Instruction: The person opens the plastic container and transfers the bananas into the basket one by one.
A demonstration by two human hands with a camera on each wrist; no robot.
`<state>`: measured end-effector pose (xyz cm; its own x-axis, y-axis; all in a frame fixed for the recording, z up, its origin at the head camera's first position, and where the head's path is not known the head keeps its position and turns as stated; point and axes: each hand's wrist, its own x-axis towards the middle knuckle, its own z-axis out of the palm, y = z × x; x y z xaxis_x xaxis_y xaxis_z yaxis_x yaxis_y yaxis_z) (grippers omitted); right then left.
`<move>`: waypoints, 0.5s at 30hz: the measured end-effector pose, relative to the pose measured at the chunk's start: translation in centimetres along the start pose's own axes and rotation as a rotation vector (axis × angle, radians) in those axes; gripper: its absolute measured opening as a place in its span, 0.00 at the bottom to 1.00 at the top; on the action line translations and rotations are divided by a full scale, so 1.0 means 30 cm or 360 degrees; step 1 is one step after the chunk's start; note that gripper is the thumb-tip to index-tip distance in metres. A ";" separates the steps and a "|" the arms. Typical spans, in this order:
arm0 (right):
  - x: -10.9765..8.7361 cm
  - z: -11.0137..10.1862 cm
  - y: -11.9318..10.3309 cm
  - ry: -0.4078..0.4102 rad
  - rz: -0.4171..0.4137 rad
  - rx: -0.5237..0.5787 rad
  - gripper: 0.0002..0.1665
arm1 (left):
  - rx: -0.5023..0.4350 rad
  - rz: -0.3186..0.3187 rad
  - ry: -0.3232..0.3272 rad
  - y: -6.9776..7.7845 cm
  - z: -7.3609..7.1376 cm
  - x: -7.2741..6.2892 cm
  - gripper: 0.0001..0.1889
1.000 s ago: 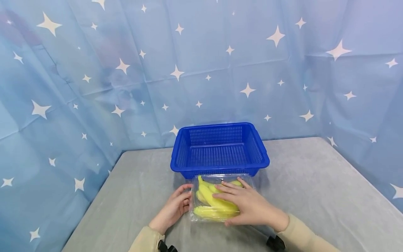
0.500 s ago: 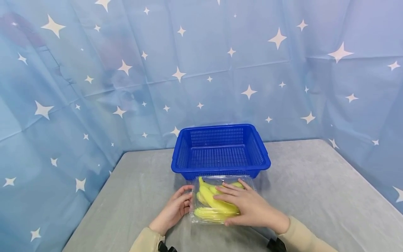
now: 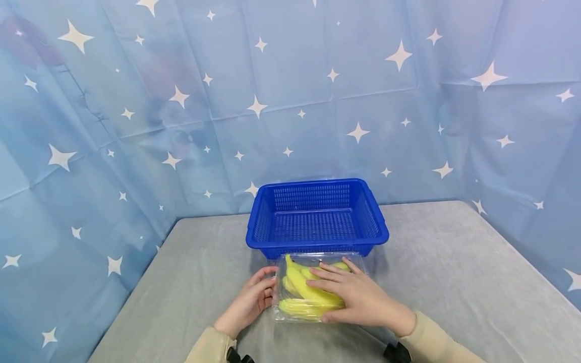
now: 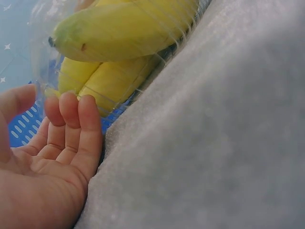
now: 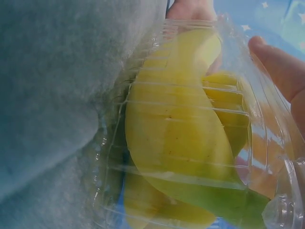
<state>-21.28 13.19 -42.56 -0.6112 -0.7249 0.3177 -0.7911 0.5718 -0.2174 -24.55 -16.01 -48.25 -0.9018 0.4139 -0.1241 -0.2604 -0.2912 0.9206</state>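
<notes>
A clear plastic clamshell box (image 3: pixel 282 317) with yellow bananas (image 3: pixel 301 287) inside lies in front of the blue basket in the head view. My right hand (image 3: pixel 360 297) rests on the lid, its fingers spread over the bananas. At the box's left side my left hand (image 3: pixel 247 305) touches the wall with relaxed, slightly bent fingers. The left wrist view shows that hand (image 4: pixel 59 157) palm up, fingertips right at the plastic. Through the ribbed side, the right wrist view shows a large banana (image 5: pixel 176 119) with a greenish end; my right thumb (image 5: pixel 281 71) is over the lid.
Just behind the box stands a blue perforated plastic basket (image 3: pixel 251 237) with nothing in it. A grey cloth (image 3: pixel 454 272) covers the table. A blue curtain (image 3: pixel 290 75) with white stars hangs along the back and both sides.
</notes>
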 end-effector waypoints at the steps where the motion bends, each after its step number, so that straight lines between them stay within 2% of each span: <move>1: 0.000 0.000 -0.001 0.0000 -0.0001 -0.0001 0.41 | -0.0001 -0.0001 0.0002 -0.001 -0.001 0.000 0.14; 15: -0.002 0.002 -0.004 0.0023 -0.0053 -0.0027 0.36 | -0.0005 -0.0013 0.0010 -0.004 -0.002 0.002 0.14</move>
<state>-21.15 13.14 -42.59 -0.5843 -0.7378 0.3380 -0.8102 0.5541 -0.1911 -24.60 -15.99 -48.37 -0.9018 0.4108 -0.1340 -0.2687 -0.2904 0.9184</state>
